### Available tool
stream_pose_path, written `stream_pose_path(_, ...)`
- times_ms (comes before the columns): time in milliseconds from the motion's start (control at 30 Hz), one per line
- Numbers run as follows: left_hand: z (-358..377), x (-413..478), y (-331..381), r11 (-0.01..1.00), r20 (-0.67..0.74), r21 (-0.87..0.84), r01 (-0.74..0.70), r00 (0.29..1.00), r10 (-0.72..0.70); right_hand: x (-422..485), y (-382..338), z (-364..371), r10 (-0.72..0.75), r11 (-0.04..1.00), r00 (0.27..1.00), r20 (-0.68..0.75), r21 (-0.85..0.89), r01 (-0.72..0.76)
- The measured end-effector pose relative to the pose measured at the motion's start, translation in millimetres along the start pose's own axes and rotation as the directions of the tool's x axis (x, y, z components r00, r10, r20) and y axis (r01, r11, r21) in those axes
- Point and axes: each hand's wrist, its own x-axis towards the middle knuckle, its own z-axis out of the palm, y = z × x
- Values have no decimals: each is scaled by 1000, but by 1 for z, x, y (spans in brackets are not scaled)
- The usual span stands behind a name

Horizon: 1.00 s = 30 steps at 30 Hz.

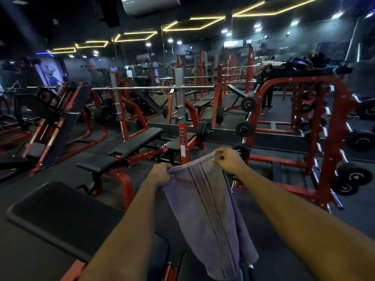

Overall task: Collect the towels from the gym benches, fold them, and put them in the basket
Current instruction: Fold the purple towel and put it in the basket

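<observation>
Where hands point(161, 175) point(228, 160) grip, towel point(203, 209) hangs below.

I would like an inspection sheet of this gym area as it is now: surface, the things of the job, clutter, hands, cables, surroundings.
Surface: dark floor; black padded bench at lower left, no towel on it.
Job's things: one purple striped towel hangs in the air from both hands; basket not seen.
Clutter: dark and purple bundle on top of the red dumbbell rack; what it is cannot be told.
Hands: left hand and right hand each grip an upper corner of the towel.
Cables: nothing seen.
Surroundings: more red-framed benches, a racked barbell.
</observation>
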Motion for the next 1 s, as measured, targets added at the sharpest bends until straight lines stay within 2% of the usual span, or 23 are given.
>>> stream_pose_path(67,7,6,0,999,-49,-35,-10,999,8,0,23,2,90,992,996,3,-85,-89)
stream_pose_path(200,32,15,2,995,-150,-102,7,988,-22,-8,50,12,125,973,979,-161,-175,-153)
stream_pose_path(300,47,20,4,993,-247,-119,25,967,-54,-12,63,20,103,990,973,-205,-71,-120)
stream_pose_path(433,58,16,-2,994,-329,-98,-56,944,20,-11,85,33,75,997,970,-232,22,-72)
stream_pose_path(600,98,-6,-21,992,-179,-124,6,983,-28,-30,119,57,155,988,974,-168,17,-154)
stream_pose_path(767,160,-48,-42,984,60,-139,115,992,-108,-74,176,90,352,933,936,16,-81,-350)
stream_pose_path(867,202,-77,-52,970,207,-122,210,961,-182,-106,209,111,452,885,881,138,-189,-425)
stream_pose_path(1000,261,-114,-67,952,421,8,306,862,-281,-151,253,143,518,837,791,326,-385,-389)
